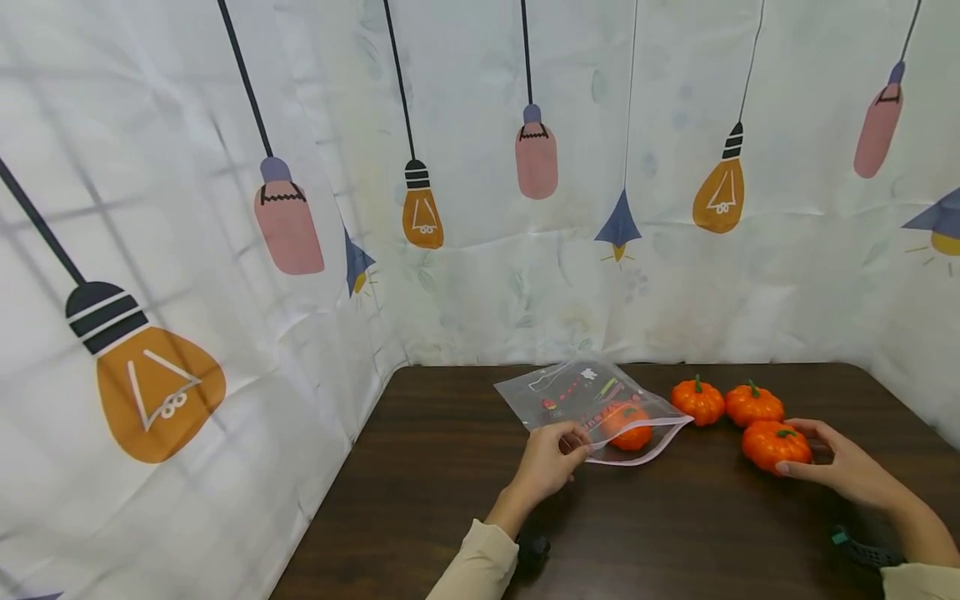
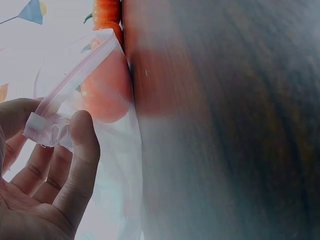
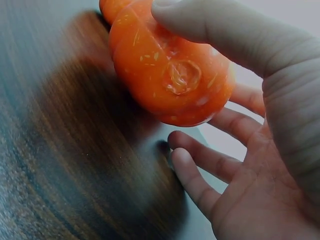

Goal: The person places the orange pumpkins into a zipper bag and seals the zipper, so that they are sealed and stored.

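A clear zip bag (image 1: pixel 558 392) with printed patterns lies on the table, its mouth toward the person. One small orange pumpkin (image 1: pixel 630 433) is inside it. The left hand (image 1: pixel 546 458) pinches the left corner of the bag's mouth; in the left wrist view a pale zip slider (image 2: pixel 35 126) shows at its fingertips. At the right, the right hand (image 1: pixel 851 467) holds another small pumpkin (image 1: pixel 776 447) between thumb and fingers. The right wrist view shows the underside of that held pumpkin (image 3: pixel 170 75); whether it touches the table is unclear.
Two more pumpkins, a left one (image 1: pixel 697 402) and a right one (image 1: pixel 752 404), sit behind the held one. The dark wooden table (image 1: pixel 420 467) meets a white curtain (image 1: pixel 480 308) with printed lamps at the back. A dark strap (image 1: pixel 866 552) shows by the right wrist.
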`<state>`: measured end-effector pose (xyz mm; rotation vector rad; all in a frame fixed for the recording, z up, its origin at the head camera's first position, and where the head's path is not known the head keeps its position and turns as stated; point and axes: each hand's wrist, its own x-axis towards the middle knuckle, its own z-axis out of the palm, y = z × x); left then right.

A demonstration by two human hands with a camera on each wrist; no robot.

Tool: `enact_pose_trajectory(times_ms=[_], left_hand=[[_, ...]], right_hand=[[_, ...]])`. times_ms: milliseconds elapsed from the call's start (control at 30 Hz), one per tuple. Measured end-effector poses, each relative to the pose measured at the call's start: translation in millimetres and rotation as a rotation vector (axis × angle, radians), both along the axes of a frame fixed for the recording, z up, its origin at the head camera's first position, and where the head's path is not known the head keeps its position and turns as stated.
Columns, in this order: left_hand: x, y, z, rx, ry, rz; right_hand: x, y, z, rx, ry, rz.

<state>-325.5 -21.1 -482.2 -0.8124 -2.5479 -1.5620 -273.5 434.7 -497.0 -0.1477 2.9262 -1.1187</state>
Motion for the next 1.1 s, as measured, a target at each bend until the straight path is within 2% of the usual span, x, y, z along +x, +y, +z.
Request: enact_pose_trajectory(times_ms=[267,433,833,1100], left_hand=[[0.3,-0.1,1.4,0.0,0.017,0.0],[0.6,0.2,2.9,0.0,0.019,0.005],[1.2,-0.5,1.6,0.003,0.03,0.014],[2.8,-0.9,1.6,0.002,0.033,0.01]], right_hand=[[-0.4,-1.4,3.8,-0.013,0.016,0.013],[-1.1,-2.6,6.1,-0.061,0.014,0.002],[-1.3,-12.3,17.2,-0.102,0.028,-0.016],[-2.6,-20.2,21.8,-0.083,0.048,-0.021]])
